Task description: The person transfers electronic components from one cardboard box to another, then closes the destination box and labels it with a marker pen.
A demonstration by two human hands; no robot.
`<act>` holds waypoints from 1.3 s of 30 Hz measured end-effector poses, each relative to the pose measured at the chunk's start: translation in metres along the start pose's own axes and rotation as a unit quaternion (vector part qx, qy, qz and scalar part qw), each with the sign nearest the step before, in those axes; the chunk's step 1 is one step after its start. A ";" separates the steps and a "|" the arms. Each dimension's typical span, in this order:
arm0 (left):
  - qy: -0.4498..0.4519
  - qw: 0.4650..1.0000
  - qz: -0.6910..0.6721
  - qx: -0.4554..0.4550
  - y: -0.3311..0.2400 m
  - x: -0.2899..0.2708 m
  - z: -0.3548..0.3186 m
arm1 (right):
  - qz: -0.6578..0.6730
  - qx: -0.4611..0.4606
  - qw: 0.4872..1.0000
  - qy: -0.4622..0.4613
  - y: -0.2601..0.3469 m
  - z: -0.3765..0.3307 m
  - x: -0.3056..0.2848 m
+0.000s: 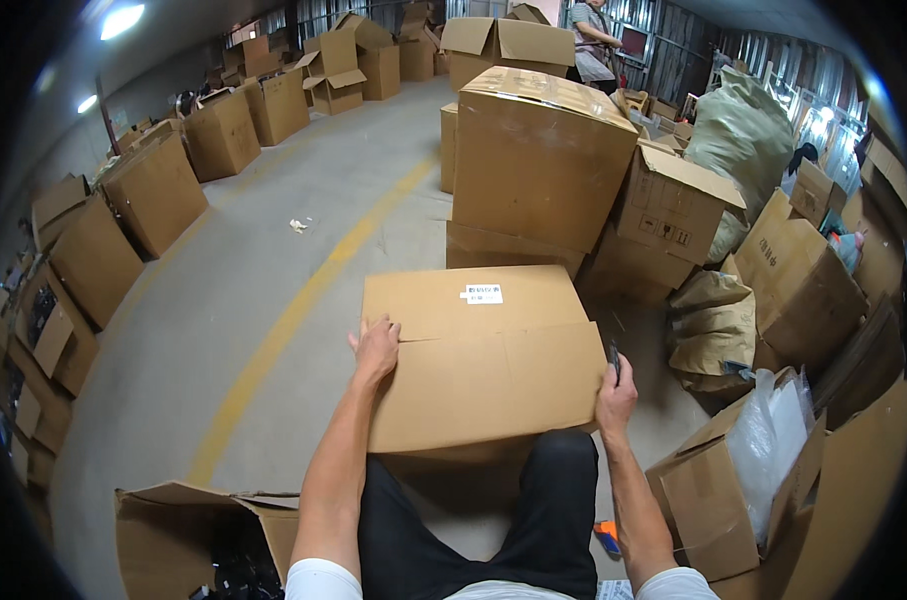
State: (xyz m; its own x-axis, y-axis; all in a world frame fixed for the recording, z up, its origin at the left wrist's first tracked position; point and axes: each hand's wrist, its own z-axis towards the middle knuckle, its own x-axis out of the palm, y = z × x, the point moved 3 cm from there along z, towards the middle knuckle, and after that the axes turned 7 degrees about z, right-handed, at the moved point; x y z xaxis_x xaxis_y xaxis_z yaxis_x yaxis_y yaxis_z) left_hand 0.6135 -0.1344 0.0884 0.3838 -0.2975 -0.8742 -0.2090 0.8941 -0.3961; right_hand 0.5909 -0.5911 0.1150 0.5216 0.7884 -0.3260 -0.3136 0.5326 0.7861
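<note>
A closed brown cardboard box [483,380] with a white label [483,294] on top sits in front of me, just beyond my knees. The seam between its top flaps runs across from left to right. Bent over the box's left edge is my left hand [377,347], gripping it with fingers partly on the top and partly down the side. At the right edge my right hand [616,392] is closed around a slim dark object [613,354]. Only its upper end shows, so its kind is unclear. That hand is against or very near the box's side.
An open box [188,540] with dark contents stands at lower left. Stacked large boxes [543,160] rise ahead. A sack [713,325] and a box with plastic wrap [713,480] crowd the right. An orange-and-blue object [607,537] lies by my right leg. A person [595,45] stands far back.
</note>
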 end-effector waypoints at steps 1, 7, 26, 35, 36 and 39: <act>-0.037 0.999 -0.003 -0.023 0.017 0.003 0.000 | -0.012 0.038 0.999 0.007 -0.023 -0.004 0.002; 0.029 0.984 -0.030 -0.175 0.016 0.002 0.001 | 0.015 0.071 0.997 -0.025 -0.069 -0.014 0.002; -0.037 0.974 0.091 -0.206 -0.006 0.001 -0.025 | 0.114 -0.108 0.977 0.143 0.071 0.073 0.096; -0.039 0.975 0.054 -0.213 -0.003 0.004 -0.022 | 0.359 0.033 0.867 0.343 0.162 -0.020 0.332; -0.033 0.974 0.053 -0.219 -0.004 0.004 -0.022 | 0.371 0.043 0.860 0.348 0.160 -0.029 0.346; -0.038 0.974 0.064 -0.216 -0.003 0.008 -0.021 | 0.383 0.091 0.853 0.342 0.147 -0.042 0.365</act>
State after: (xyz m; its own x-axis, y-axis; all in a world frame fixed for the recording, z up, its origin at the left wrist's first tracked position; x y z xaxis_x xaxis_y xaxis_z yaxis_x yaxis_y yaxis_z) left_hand 0.5987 -0.1467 0.0769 0.3912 -0.1520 -0.9077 -0.6123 0.6933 -0.3800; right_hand 0.7018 -0.2124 0.0895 -0.3861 0.9119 0.1390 -0.1942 -0.2276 0.9542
